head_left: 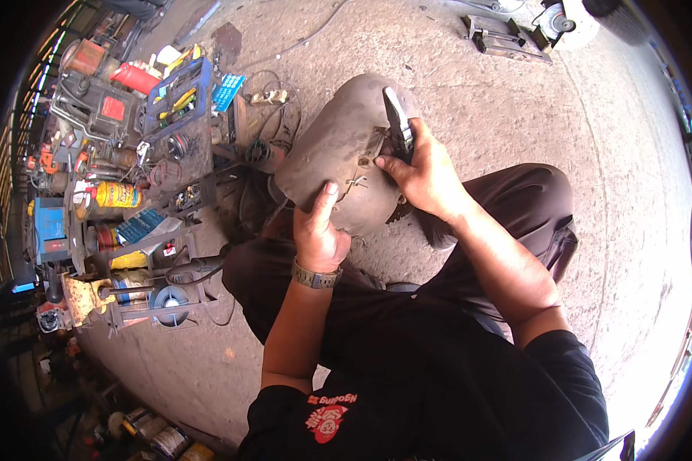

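A large, curved, dull brown-grey shell [327, 134] lies in front of my knees, with a small hole and a slot near its right side. My left hand [321, 234] grips its near left edge, thumb pressed on top and fingers hidden underneath. In my right hand [425, 169] is a grey metal tool that looks like pliers [397, 119], its long end pointing away from me. The right thumb rests near the hole. Between my hands a short piece of twisted wire [354, 182] sticks up from the shell.
A cluttered rack [142, 230] stands at the left, carrying a blue tray [178, 96] of tools, a yellow can [118, 194] and a red bottle [134, 77]. A cut-off machine [557, 27] stands on the concrete floor [507, 107] at the far right. Cables trail near the rack.
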### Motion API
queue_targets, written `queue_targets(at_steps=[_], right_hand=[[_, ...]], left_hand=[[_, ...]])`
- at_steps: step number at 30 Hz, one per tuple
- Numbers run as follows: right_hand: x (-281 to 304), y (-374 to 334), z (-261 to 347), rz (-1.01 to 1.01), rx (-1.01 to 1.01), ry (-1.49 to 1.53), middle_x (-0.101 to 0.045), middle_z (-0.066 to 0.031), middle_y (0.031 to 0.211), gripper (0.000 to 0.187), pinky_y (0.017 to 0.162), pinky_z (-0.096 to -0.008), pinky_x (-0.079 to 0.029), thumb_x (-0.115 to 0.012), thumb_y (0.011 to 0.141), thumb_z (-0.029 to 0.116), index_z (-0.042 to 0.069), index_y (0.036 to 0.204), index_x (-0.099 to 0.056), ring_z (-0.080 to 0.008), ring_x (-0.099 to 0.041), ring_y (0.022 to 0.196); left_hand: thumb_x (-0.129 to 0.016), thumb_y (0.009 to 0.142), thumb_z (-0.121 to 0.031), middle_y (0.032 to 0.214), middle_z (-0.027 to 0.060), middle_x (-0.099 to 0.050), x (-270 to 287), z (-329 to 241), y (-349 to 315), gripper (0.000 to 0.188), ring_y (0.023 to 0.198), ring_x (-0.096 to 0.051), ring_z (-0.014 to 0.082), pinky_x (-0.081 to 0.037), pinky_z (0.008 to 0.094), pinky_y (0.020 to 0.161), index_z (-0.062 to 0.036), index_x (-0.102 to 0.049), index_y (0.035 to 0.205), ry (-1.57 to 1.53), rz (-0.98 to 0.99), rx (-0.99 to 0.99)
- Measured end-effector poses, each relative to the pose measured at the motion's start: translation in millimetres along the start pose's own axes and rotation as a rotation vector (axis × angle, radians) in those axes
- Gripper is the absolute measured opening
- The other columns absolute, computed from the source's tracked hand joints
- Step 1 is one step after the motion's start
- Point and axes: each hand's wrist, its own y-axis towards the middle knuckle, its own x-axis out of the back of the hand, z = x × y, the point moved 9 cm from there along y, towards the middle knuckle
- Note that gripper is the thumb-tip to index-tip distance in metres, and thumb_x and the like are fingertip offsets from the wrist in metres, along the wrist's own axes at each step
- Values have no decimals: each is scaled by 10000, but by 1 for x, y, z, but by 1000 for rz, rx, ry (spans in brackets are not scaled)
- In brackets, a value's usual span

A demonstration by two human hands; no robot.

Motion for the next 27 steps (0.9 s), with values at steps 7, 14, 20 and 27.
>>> queue_targets(at_steps=[7,14,20,27], right_hand=[[15,-7,-15,47,26,-63,-687,-297,948,429,809,-488,-535,-640,995,284,-18,1264,-500,-457,-687,974],[21,-30,-12,480,94,-502,-674,-287,880,444,789,-480,-539,-686,936,178,0,1300,-504,-458,-679,923],[1,-47,-6,578,110,-601,-666,-282,824,439,745,-471,-543,-658,949,187,-12,1303,-492,-448,-681,842],[-67,-88,-26,573,-599,684,-704,-69,951,366,654,-273,-545,-628,992,92,29,1327,-495,-135,-659,773]], left_hand=[[-690,935,-93,1281,97,-643,24,5,6,423,1171,-623,230,-519,419,1001,-9,-577,1334,104,-81,-84],[-688,935,-38,1200,93,-675,26,2,6,317,1062,-648,166,-510,319,949,46,-622,1234,150,-107,-86],[-712,923,-33,1154,75,-690,36,5,7,273,1032,-649,148,-513,304,920,38,-656,1180,236,-111,-191],[-701,943,-45,1018,71,-724,31,-10,2,153,895,-664,134,-525,293,823,62,-698,1051,394,-180,-401]])
